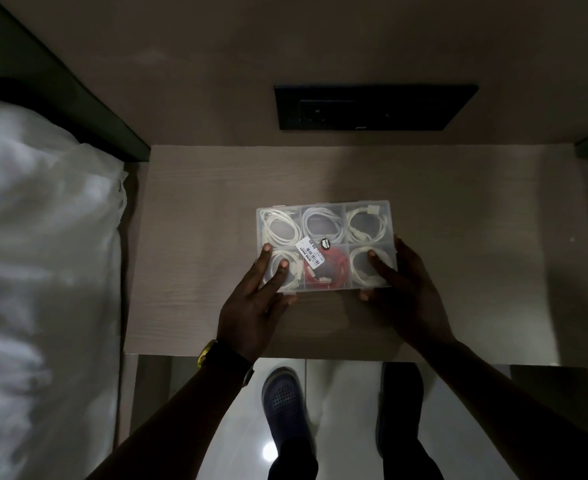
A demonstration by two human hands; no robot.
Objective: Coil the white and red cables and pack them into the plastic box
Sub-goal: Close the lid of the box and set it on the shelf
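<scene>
Your left hand [251, 306] and right hand [403, 289] each grip a near corner of the closed plastic box [325, 245] on the table [188, 237]; coiled white cables [280, 226] surround the red cable [330, 268] inside.

The room is dim, so many details are lost. The label [310, 255] on the box [325, 245] lid has print too small to read, and the black sticker [327, 243] beside it also. The left hand [251, 306] covers part of the near-left cable [294, 268]; the right hand [406, 292] covers part of the near-right one. The black panel [372, 107] on the wall is too dark to show details. The bedding [43, 254] is cut by the left edge.
</scene>
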